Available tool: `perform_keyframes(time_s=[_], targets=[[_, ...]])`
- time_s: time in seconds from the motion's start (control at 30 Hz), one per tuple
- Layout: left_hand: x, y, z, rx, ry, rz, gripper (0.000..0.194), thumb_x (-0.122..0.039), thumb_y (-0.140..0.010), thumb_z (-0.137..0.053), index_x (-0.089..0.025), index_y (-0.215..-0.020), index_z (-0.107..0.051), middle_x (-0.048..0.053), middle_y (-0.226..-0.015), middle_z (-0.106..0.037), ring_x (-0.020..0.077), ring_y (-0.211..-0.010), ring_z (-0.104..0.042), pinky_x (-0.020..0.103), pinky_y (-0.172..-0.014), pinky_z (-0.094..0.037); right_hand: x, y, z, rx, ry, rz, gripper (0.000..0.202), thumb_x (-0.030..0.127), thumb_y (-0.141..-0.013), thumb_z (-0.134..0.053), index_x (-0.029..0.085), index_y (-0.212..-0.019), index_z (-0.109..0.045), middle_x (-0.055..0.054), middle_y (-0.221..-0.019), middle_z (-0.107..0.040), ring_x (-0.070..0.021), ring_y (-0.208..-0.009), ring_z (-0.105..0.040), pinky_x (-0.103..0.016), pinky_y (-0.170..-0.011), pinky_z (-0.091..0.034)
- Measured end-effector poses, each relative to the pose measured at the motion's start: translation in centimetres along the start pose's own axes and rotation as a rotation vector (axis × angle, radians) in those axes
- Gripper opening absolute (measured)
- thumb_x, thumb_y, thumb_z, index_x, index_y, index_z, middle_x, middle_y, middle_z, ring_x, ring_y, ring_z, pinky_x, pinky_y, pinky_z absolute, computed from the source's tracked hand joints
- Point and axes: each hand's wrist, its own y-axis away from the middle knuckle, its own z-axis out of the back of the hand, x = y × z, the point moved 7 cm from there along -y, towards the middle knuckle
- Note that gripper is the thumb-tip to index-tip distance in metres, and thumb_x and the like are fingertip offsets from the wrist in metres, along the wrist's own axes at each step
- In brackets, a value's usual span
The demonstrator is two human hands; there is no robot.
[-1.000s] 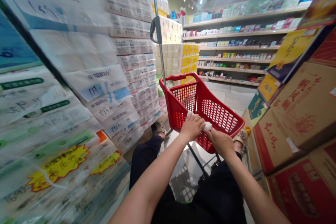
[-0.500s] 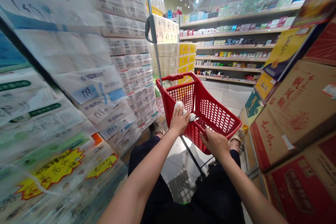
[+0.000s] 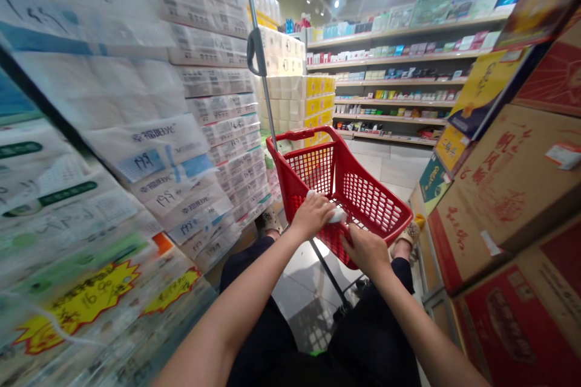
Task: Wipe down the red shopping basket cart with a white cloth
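A red plastic shopping basket (image 3: 376, 199) with a perforated wall stands tilted between my knees, joined to a long grey metal handle (image 3: 267, 97) rising on its left. My left hand (image 3: 312, 217) presses a white cloth (image 3: 336, 215) against the basket's near rim; the cloth shows past the fingertips and above the knuckles. My right hand (image 3: 368, 251) is closed over the same rim, a little farther right, with its thumb on the near side. Part of the cloth is hidden under the left palm.
Stacked tissue packs (image 3: 213, 84) rise close on the left, some with yellow price signs (image 3: 82, 302). Cardboard cartons (image 3: 512, 175) line the right side. Shelves of small boxed goods (image 3: 390, 75) stand at the back, beyond a tiled floor (image 3: 394, 163).
My left hand and the cloth have slid down along the near rim, closer to my right hand. The right hand keeps its hold. The view has shifted slightly.
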Motion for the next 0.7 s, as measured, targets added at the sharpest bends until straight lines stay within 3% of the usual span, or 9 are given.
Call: perform_keyframes(time_s=[0.23,0.37,0.5,0.7], targets=[[9.5,-1.9,0.9,0.083,-0.125,0.222,0.035,-0.04,-0.101,-0.034,-0.03,-0.127,-0.055,0.0,-0.15,-0.037,0.0234,-0.142,-0.023,0.05,-0.117,-0.019,0.3,0.2,0.0,-0.007,-0.006,0.002,0.024,0.037,-0.092,-0.043,0.018,-0.083,-0.055,-0.002,-0.071,-0.065,-0.0139,-0.062,-0.058,-0.029,-0.056,-0.018],[11.3,-2.3,1.3,0.07,-0.155,0.291,0.035,-0.041,-0.1,-0.037,-0.03,-0.128,-0.055,0.002,-0.151,-0.036,0.0276,-0.142,-0.024,0.052,-0.115,-0.022,0.2,0.3,-0.2,-0.008,-0.007,-0.008,0.024,0.037,-0.092,-0.043,0.018,-0.083,-0.055,-0.002,-0.07,-0.065,-0.014,-0.062,-0.058,-0.029,-0.056,-0.018],[8.6,-1.2,0.9,0.004,-0.157,0.25,0.034,-0.04,-0.099,-0.037,-0.032,-0.127,-0.056,0.002,-0.145,-0.043,0.0244,-0.14,-0.028,0.049,-0.118,-0.021,0.4,0.2,0.0,-0.024,-0.001,-0.015,0.024,0.036,-0.092,-0.043,0.018,-0.081,-0.055,-0.002,-0.069,-0.064,-0.0138,-0.061,-0.057,-0.028,-0.056,-0.018],[-0.6,0.8,0.0,-0.073,-0.052,0.09,0.032,-0.039,-0.099,-0.038,-0.028,-0.119,-0.06,0.005,-0.127,-0.053,0.0227,-0.131,-0.037,0.048,-0.118,-0.022,0.8,0.1,0.2,-0.022,-0.017,0.002,0.022,0.034,-0.091,-0.045,0.017,-0.085,-0.058,-0.002,-0.069,-0.064,-0.0134,-0.061,-0.058,-0.028,-0.055,-0.02]])
